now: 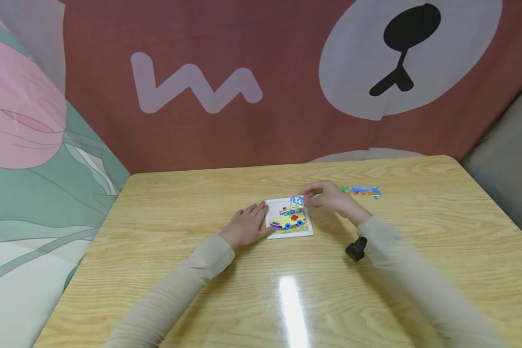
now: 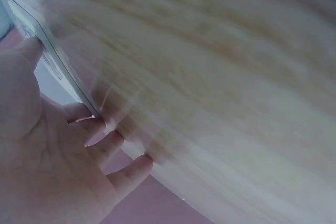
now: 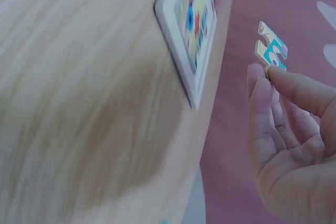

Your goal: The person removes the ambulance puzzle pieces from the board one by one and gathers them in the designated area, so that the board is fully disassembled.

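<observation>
The right hand (image 1: 327, 196) pinches a small puzzle piece (image 1: 296, 201) by its edge, up over the top right of the white tray (image 1: 310, 227). The left hand (image 1: 245, 226) has its fingers stretched out and touches the tray's left side. More pieces (image 1: 365, 191) lie on the tabletop (image 1: 178, 208) past the right hand. The pinch is tiny, so the piece might slip or twist. Pushing too hard could make the tray slide.
</observation>
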A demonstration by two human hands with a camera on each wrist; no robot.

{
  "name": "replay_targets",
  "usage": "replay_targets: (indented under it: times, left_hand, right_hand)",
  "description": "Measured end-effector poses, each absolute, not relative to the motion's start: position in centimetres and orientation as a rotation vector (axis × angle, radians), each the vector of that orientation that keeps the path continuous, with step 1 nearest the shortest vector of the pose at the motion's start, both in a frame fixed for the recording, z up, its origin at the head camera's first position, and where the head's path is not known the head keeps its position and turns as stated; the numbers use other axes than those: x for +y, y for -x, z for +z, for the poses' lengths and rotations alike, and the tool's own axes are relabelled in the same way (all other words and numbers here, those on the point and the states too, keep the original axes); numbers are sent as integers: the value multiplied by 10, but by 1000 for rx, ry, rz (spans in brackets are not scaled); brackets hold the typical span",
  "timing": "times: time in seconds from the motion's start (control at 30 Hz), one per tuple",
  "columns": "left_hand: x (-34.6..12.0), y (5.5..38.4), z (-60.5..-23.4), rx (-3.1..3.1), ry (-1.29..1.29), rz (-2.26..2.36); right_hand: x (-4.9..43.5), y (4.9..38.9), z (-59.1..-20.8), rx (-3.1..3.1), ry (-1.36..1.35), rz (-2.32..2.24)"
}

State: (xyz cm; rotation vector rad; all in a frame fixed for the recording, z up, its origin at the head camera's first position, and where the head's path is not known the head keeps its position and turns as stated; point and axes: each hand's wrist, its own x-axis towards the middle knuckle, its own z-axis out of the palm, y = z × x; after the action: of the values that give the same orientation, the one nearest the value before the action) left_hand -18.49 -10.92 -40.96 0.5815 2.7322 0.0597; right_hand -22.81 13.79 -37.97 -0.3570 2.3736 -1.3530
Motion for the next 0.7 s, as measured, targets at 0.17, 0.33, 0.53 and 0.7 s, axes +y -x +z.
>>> replay_targets:
  times: [0.17,0.33,0.53,0.7]
  left_hand:
    - [-108,185,-408,2725,-582,80]
    - [-109,186,-409,2733,-591,73]
    - [-109,185,-409,2730,-593,92]
    - [-109,185,-408,2725,-591,91]
  right_hand:
    - [162,229,-374,2376,294,-1366]
    - [183,230,-370,2391,267,-1366]
    - [206,232,-373,2482,285,-1292]
    - [224,234,-377,2507,256,-1281]
